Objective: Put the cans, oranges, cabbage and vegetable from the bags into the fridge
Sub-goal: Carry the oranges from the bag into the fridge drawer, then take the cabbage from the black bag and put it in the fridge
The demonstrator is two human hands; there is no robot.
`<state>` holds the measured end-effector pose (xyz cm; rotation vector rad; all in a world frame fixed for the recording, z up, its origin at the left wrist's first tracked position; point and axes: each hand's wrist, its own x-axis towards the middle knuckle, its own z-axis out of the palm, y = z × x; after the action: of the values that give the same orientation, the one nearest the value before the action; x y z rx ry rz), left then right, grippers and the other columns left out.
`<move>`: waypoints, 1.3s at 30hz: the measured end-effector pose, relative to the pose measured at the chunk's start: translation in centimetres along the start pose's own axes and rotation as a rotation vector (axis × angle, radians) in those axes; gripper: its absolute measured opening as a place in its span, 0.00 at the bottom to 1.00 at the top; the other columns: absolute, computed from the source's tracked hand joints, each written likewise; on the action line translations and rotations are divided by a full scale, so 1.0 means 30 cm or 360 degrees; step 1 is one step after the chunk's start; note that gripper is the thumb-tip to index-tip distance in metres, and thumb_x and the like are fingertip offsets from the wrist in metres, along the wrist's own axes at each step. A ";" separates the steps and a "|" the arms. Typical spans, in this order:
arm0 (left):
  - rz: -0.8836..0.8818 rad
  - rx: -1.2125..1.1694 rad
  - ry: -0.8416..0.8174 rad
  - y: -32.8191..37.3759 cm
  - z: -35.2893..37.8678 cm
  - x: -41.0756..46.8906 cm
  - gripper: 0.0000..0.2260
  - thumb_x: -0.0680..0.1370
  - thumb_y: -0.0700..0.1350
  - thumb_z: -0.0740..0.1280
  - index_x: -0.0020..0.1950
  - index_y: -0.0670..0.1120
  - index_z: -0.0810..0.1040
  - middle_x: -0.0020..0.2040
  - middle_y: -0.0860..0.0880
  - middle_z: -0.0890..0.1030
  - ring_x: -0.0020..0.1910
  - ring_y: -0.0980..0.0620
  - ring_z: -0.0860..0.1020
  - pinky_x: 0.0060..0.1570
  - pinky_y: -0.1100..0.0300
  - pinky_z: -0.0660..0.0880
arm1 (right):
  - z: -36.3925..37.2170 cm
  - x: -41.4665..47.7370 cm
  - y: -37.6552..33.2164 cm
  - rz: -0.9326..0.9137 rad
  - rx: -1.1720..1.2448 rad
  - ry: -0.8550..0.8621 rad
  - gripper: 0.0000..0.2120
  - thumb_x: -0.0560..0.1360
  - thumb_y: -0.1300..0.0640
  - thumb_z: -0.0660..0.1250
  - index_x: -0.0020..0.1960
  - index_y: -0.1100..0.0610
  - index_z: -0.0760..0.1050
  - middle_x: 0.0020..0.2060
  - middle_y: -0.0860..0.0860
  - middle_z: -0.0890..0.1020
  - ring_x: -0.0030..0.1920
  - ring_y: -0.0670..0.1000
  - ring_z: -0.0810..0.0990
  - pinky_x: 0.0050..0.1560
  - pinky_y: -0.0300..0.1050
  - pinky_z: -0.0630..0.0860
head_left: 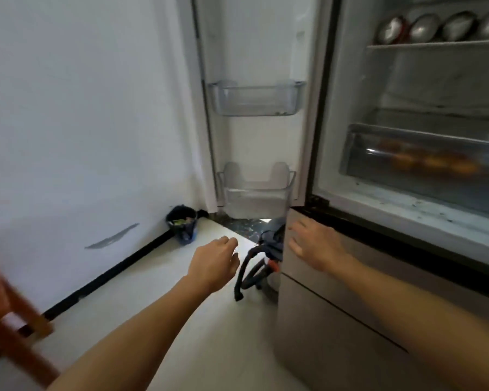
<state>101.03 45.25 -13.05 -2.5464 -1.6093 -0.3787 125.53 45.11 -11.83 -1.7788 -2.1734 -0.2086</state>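
Cans (424, 26) lined up on top fridge shelf (435, 45), oranges (435, 162) in crisper drawer (378, 139); left grip (215, 261) and right grip (314, 246) empty, fingers loose and wide, stretched toward floor bag (268, 249), probably for cabbage or vegetable

Forearms bare to frame edge; left hand (213, 263), right hand (314, 246) apparently bare too, view blurred.

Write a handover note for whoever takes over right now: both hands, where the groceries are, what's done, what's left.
Left hand empty, fingers loosely curled, near the bag on the floor.
Right hand empty, fingers spread, in front of the fridge.
Done: cans on the upper shelf, oranges in the clear drawer.
Left: cabbage and vegetable, not in view; possibly in the bag.
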 end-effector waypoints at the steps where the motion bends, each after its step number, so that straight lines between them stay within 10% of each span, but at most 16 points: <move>1: -0.0111 0.0018 -0.0007 -0.096 -0.014 -0.084 0.13 0.80 0.51 0.56 0.61 0.47 0.72 0.56 0.48 0.77 0.53 0.46 0.77 0.45 0.53 0.72 | 0.029 0.021 -0.113 -0.0102 0.0078 -0.0035 0.12 0.74 0.51 0.64 0.56 0.54 0.76 0.53 0.52 0.79 0.51 0.58 0.79 0.43 0.49 0.75; 21: -0.1348 0.0321 -0.0130 -1.461 -0.425 -1.441 0.10 0.79 0.50 0.58 0.58 0.48 0.72 0.51 0.50 0.76 0.48 0.49 0.77 0.41 0.56 0.72 | 0.358 0.209 -2.151 -0.1239 0.0568 -0.0132 0.12 0.78 0.48 0.60 0.58 0.50 0.74 0.51 0.46 0.78 0.48 0.48 0.79 0.47 0.41 0.77; 39: -0.1946 0.0255 -0.0046 -2.411 -0.487 -1.909 0.11 0.79 0.51 0.60 0.59 0.50 0.73 0.53 0.53 0.76 0.49 0.52 0.77 0.48 0.55 0.76 | 0.652 0.590 -3.395 -0.1677 0.0642 -0.0341 0.16 0.78 0.49 0.61 0.64 0.51 0.71 0.59 0.48 0.76 0.53 0.51 0.79 0.45 0.45 0.76</move>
<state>10.30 23.40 -17.26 -1.1659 -2.8472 -0.2490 20.36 45.99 -14.96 -0.3478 -2.8304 0.1916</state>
